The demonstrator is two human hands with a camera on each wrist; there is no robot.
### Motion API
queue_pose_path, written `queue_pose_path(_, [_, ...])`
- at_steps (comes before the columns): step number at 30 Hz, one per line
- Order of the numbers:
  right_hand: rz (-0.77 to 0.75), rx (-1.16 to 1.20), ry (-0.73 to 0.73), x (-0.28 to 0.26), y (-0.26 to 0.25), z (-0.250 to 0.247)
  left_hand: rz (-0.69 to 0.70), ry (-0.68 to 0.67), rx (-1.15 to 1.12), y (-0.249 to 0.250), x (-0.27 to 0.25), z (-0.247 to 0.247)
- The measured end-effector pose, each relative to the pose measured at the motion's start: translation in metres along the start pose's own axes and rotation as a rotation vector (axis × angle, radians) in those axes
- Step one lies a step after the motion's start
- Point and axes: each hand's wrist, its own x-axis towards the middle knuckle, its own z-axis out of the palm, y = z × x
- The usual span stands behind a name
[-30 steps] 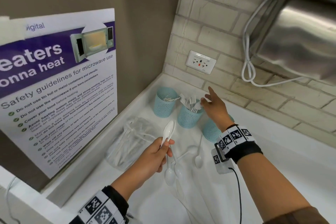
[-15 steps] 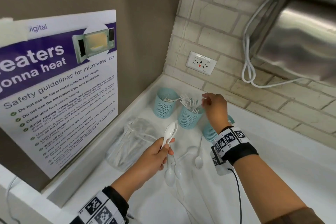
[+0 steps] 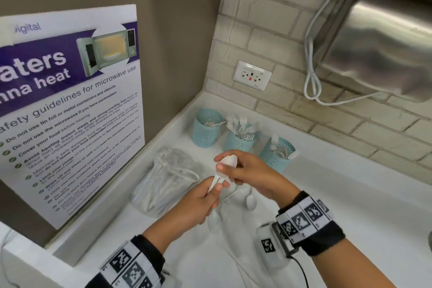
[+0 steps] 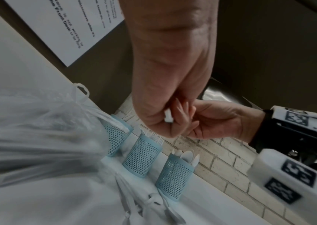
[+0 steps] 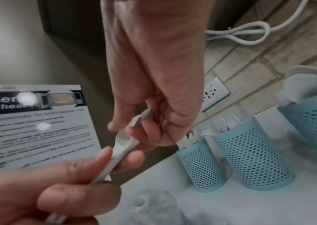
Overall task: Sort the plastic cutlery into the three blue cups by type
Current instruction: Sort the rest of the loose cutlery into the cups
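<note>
Fingers of both my hands are on one white spoon (image 3: pixel 226 166), above the counter (image 3: pixel 339 196) in front of the three blue cups. Thumb and fingertips of my right hand (image 3: pixel 251 174) pinch the bowl end, while my left hand (image 3: pixel 205 201) curls round the handle lower down; the handle's butt pokes out under that fist in the left wrist view.

To pass it over well, I judge I should firm up the right-hand pinch before I loosen the left, then slide the handle out along its own line rather than twist it, since thin plastic flexes. Once it hangs from the bowl, I can drop it handle first into the right cup (image 3: pixel 275 154), where other spoons stand bowl up. The middle cup (image 3: pixel 240 141) bristles with forks; the left cup (image 3: pixel 207 130) holds pieces I cannot identify for sure.

The spoon's long axis runs steeply, bowl uppermost and tipped away from me toward the cups, handle pointing down toward my left wrist. More loose spoons (image 3: pixel 250 201) lie on the counter below my hands.
</note>
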Motion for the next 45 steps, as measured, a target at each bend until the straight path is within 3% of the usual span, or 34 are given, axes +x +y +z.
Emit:
queue_pose_path(3, [-0.033, 0.108, 0.005, -0.009, 0.008, -0.001, -0.057, -0.061, 0.010, 0.001, -0.001, 0.007])
queue_pose_path(6, [-0.045, 0.146, 0.127, -0.017, 0.007, -0.017, -0.073, -0.068, 0.031, 0.000, 0.000, 0.007])
queue_pose_path(9, [-0.078, 0.122, 0.392, -0.024, 0.004, -0.053, -0.081, -0.048, 0.035, -0.002, 0.001, 0.004])
queue_pose_path(14, [-0.190, -0.174, 0.918, -0.040, -0.001, -0.116, -0.087, -0.021, 0.043, -0.006, 0.003, 0.002])
queue_pose_path(17, [-0.227, -0.281, 1.067, -0.042, 0.005, -0.134, -0.085, -0.012, 0.041, -0.008, 0.004, 0.003])
queue_pose_path(20, [-0.208, -0.372, 1.107, -0.036, 0.019, -0.137, -0.085, -0.007, 0.045, -0.008, 0.004, 0.002])
queue_pose_path(26, [-0.022, -0.442, 0.951, -0.015, 0.050, -0.129, -0.113, 0.017, 0.032, -0.011, 0.003, -0.003])
queue_pose_path(30, [0.028, -0.460, 0.927, -0.014, 0.050, -0.121, -0.126, 0.036, 0.041, -0.012, 0.003, -0.005])
queue_pose_path(36, [-0.178, -0.507, 0.888, -0.025, 0.032, -0.091, -0.153, 0.052, 0.044, -0.016, 0.005, -0.007])
queue_pose_path(38, [-0.211, -0.571, 0.743, -0.030, 0.031, -0.071, -0.158, 0.051, 0.054, -0.016, 0.005, -0.008])
queue_pose_path(40, [-0.138, -0.638, 0.502, -0.037, 0.037, -0.049, -0.172, 0.055, 0.060, -0.016, 0.005, -0.009])
queue_pose_path(43, [0.205, -0.780, 0.105, -0.046, 0.058, -0.018, -0.197, 0.067, 0.061, -0.018, 0.004, -0.011])
queue_pose_path(45, [0.432, -0.879, -0.059, -0.053, 0.077, 0.000, -0.208, 0.072, 0.057, -0.019, 0.003, -0.013])
